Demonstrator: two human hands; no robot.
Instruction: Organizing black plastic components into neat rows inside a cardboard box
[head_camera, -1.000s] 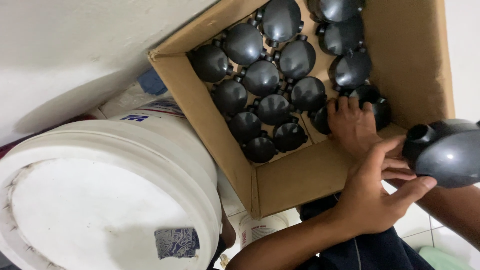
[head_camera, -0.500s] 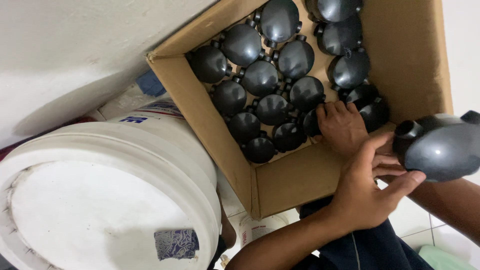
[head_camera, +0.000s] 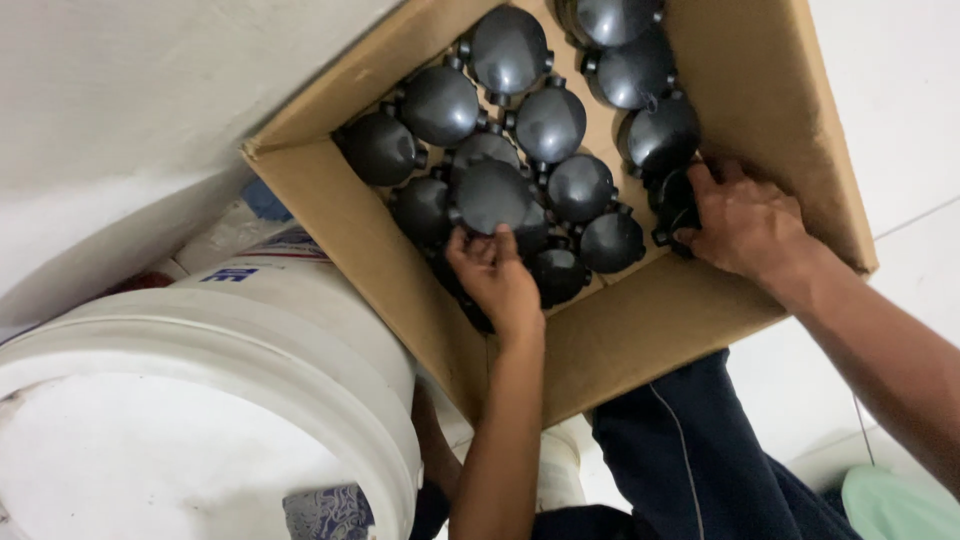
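An open cardboard box (head_camera: 330, 210) holds several black dome-shaped plastic fittings (head_camera: 440, 100) with short side sockets, packed close together. My left hand (head_camera: 497, 278) reaches up from the bottom middle. Its fingers are closed on the lower rim of one black fitting (head_camera: 492, 192) that lies on top of the others in the box's middle. My right hand (head_camera: 745, 225) comes in from the right. It grips another black fitting (head_camera: 672, 205) in the box's near right corner and partly hides it.
A large white bucket (head_camera: 200, 400) with a lid stands at the lower left against the box. A white wall (head_camera: 130, 120) is at the upper left. My dark blue trousers (head_camera: 690, 460) are below the box, with a pale green object (head_camera: 900, 505) at the bottom right.
The black fitting held outside the box on the right has moved into the box's middle, now in my left hand. My right hand has shifted to the box's near right corner.
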